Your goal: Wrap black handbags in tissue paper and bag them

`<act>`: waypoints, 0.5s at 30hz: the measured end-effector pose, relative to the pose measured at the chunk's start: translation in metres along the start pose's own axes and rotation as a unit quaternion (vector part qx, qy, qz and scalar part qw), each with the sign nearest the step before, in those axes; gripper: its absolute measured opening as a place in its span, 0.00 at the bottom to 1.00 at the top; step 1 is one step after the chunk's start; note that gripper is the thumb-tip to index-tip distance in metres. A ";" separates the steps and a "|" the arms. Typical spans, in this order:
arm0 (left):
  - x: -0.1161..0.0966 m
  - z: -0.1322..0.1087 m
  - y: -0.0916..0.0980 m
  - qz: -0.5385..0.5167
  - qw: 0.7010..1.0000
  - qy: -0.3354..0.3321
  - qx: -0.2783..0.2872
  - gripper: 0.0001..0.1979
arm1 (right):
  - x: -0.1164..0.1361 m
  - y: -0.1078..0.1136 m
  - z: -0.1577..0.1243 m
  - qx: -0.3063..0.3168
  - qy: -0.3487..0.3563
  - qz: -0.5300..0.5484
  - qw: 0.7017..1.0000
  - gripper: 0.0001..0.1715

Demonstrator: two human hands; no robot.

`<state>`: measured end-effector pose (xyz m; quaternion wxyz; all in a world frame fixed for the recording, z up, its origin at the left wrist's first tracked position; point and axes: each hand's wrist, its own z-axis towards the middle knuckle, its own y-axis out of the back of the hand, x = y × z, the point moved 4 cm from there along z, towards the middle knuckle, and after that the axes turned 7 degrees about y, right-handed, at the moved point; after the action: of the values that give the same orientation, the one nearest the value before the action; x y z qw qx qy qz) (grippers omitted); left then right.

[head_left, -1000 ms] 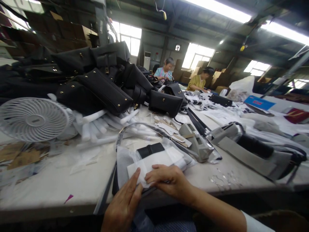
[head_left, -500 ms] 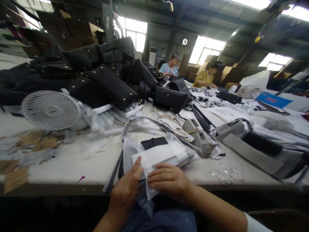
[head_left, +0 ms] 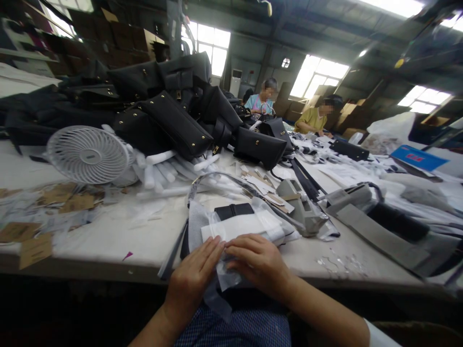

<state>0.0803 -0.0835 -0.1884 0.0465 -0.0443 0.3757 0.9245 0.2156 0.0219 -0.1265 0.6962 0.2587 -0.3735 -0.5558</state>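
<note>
In front of me at the table's front edge lies a handbag, its black strap piece (head_left: 234,211) showing above a white wrapping sheet (head_left: 243,228). Thin film also covers the long curved handle (head_left: 192,192) behind it. My left hand (head_left: 194,275) presses on the sheet's near edge, fingers together and thumb hidden. Beside it my right hand (head_left: 258,264) has its fingers bent over the same edge, pinching the sheet. The fingertips of both hands nearly meet. A loose translucent flap (head_left: 217,301) of wrap hangs down toward my lap.
A white fan (head_left: 88,155) stands left, before a heap of black handbags (head_left: 177,123). White foam tubes (head_left: 159,176), brown card tags (head_left: 36,248) and a grey holder (head_left: 302,207) lie around. A grey bag (head_left: 383,231) sits right. Two people (head_left: 261,101) work farther back.
My left fingers have moved from pointing up along the sheet to lying across its near edge. My right hand has drawn closer to them, its fingers more bent. The view has shifted slightly.
</note>
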 end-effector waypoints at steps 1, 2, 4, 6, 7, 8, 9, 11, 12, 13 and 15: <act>0.000 0.000 0.000 -0.003 1.000 0.002 -0.003 0.18 | -0.001 -0.005 0.001 0.024 0.013 -0.040 0.999 0.14; 0.000 0.001 0.001 -0.006 1.000 0.004 -0.006 0.19 | -0.002 -0.010 0.002 0.049 0.019 -0.073 0.996 0.14; -0.001 0.002 0.001 -0.013 1.000 0.007 -0.010 0.19 | -0.004 -0.017 0.001 0.087 0.023 -0.122 0.988 0.13; -0.001 0.003 0.002 -0.018 1.000 0.006 -0.012 0.19 | -0.004 -0.022 0.000 0.105 0.037 -0.146 0.983 0.12; 0.000 0.003 0.002 -0.019 1.000 0.005 -0.009 0.19 | -0.004 -0.022 0.000 0.107 0.049 -0.154 0.981 0.12; 0.000 0.003 0.002 -0.020 1.000 0.004 -0.005 0.19 | -0.003 -0.023 0.001 0.108 0.064 -0.161 0.979 0.12; 0.001 0.003 0.002 -0.020 1.000 0.004 0.001 0.19 | -0.001 -0.023 0.002 0.110 0.078 -0.169 0.976 0.12; 0.003 0.002 0.003 -0.023 1.000 0.004 0.014 0.20 | 0.001 -0.023 0.006 0.117 0.101 -0.187 0.970 0.12; 0.003 0.001 0.003 -0.025 0.999 0.003 0.023 0.21 | 0.002 -0.024 0.007 0.122 0.108 -0.196 0.967 0.12; 0.004 0.000 0.003 -0.028 0.999 0.004 0.034 0.21 | 0.003 -0.024 0.009 0.126 0.114 -0.206 0.964 0.11; 0.004 -0.001 0.002 -0.037 0.997 0.012 0.061 0.23 | 0.005 -0.025 0.011 0.127 0.124 -0.222 0.959 0.10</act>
<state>0.0758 -0.0855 -0.1886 0.0783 -0.0663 0.4298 0.8971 0.1930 0.0120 -0.1381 0.5577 0.4886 -0.2849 -0.6075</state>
